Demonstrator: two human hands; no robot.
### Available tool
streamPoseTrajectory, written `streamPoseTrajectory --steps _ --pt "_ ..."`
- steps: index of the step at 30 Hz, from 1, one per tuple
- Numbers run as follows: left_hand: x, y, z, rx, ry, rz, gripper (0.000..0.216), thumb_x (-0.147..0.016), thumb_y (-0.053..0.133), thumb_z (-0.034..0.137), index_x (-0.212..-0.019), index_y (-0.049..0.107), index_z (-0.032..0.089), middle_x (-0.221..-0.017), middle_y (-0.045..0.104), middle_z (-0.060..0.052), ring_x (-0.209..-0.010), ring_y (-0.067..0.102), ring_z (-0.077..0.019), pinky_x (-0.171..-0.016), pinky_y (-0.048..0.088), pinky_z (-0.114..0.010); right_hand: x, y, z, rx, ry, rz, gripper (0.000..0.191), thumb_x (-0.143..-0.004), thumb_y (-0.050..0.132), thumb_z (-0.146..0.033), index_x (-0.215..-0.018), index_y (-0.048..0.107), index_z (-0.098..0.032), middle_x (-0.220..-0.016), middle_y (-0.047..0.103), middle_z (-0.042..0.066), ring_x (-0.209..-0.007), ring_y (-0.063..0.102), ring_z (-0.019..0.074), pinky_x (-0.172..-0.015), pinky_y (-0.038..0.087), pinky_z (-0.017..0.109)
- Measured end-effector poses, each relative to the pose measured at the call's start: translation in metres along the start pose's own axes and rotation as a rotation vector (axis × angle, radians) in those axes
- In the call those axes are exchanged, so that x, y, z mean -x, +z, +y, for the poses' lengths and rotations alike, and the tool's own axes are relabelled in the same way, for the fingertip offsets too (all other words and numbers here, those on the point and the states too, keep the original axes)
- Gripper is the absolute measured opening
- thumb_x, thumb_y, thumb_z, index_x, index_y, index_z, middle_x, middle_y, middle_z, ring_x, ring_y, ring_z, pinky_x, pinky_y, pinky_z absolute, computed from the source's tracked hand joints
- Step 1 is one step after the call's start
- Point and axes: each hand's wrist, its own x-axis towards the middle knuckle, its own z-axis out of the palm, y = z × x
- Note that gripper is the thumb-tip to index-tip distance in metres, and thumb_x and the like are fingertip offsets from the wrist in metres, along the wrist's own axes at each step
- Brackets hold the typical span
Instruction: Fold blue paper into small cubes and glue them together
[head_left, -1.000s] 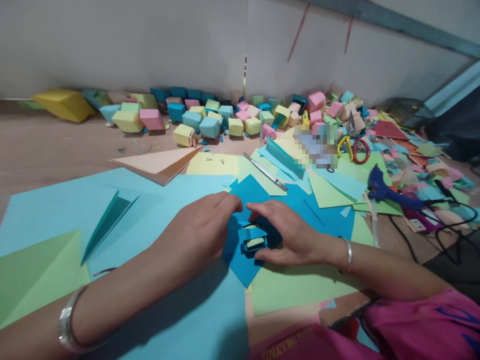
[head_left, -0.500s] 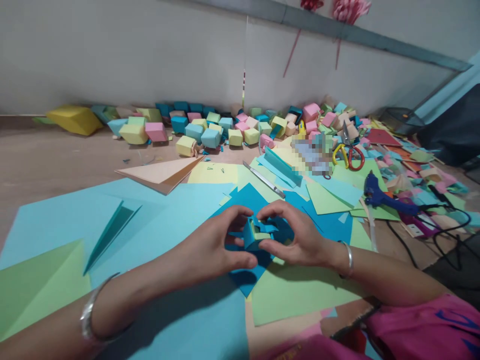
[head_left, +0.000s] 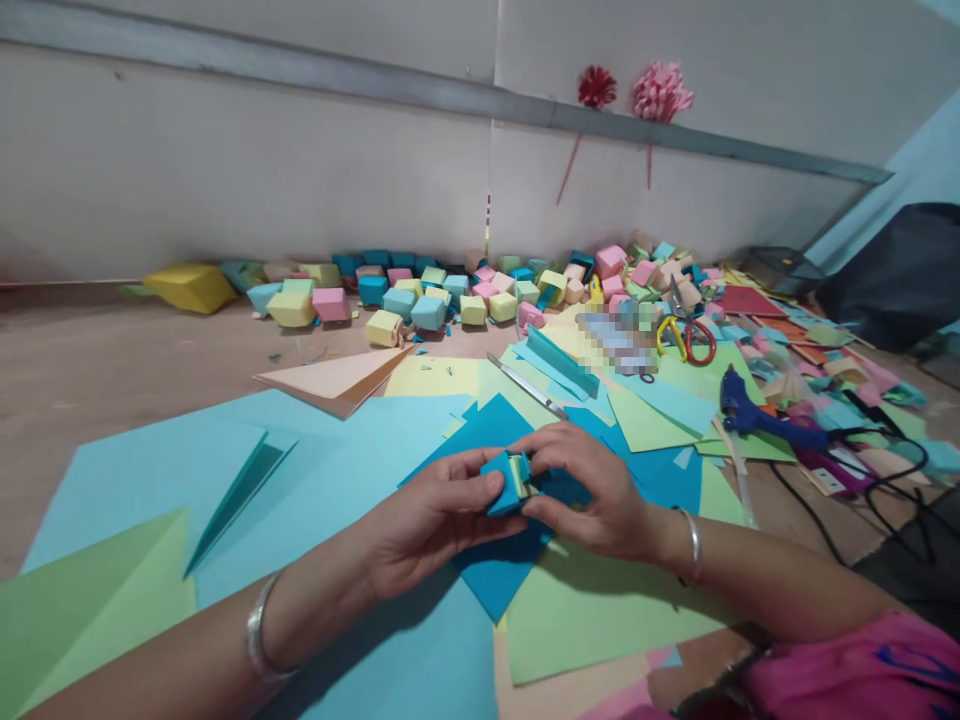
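Both hands meet over a dark blue paper sheet (head_left: 495,585) on the floor. My left hand (head_left: 435,515) and my right hand (head_left: 592,495) are closed together on a small blue paper box (head_left: 508,480) with a pale yellow-green inside, held just above the sheet. The left thumb presses on the box's top left side. Fingers of the right hand wrap its right side and hide that part. Each wrist wears a silver bangle.
Large light blue (head_left: 187,470) and green (head_left: 600,610) sheets cover the floor around me. A craft knife (head_left: 529,385), scissors (head_left: 686,335) and a blue glue gun (head_left: 754,415) with cables lie at the right. Several coloured paper boxes (head_left: 427,305) are piled along the wall.
The hands lifted the folded blue box off the sheet and closed tightly around it. The camera tilted upward, showing more of the wall.
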Motion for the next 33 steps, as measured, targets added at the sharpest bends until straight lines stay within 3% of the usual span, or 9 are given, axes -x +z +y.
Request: streamPoseTrajectory --steps 8,22,33 --pt "0.000 0.002 0.000 0.006 0.054 0.010 0.029 -0.071 0.083 0.020 -0.097 0.072 0.015 -0.089 0.063 -0.002 -0.074 0.062 -0.0100 -0.069 0.055 -0.022 0.000 -0.001 -0.002 0.099 -0.038 0.021 0.018 -0.088 0.065 -0.028 -0.101 0.057 -0.019 -0.111 0.069 0.014 -0.103 0.065 0.0218 -0.090 0.051 0.041" --pt "-0.001 -0.004 -0.004 0.025 0.061 0.014 0.030 -0.073 0.082 0.021 -0.100 0.069 0.016 -0.092 0.062 -0.001 -0.077 0.061 -0.0093 -0.073 0.053 -0.023 0.006 0.000 0.001 0.177 -0.043 0.045 0.014 -0.088 0.064 -0.024 -0.101 0.063 -0.020 -0.117 0.066 0.014 -0.103 0.063 0.0240 -0.092 0.050 0.046" --pt "-0.001 -0.004 -0.003 0.043 0.075 0.008 0.032 -0.073 0.081 0.024 -0.100 0.067 0.014 -0.088 0.063 -0.002 -0.076 0.060 -0.0102 -0.072 0.051 -0.024 0.010 0.000 -0.001 0.187 0.024 0.023 0.024 -0.087 0.065 -0.026 -0.110 0.058 -0.022 -0.125 0.060 0.014 -0.114 0.057 0.0272 -0.094 0.049 0.048"
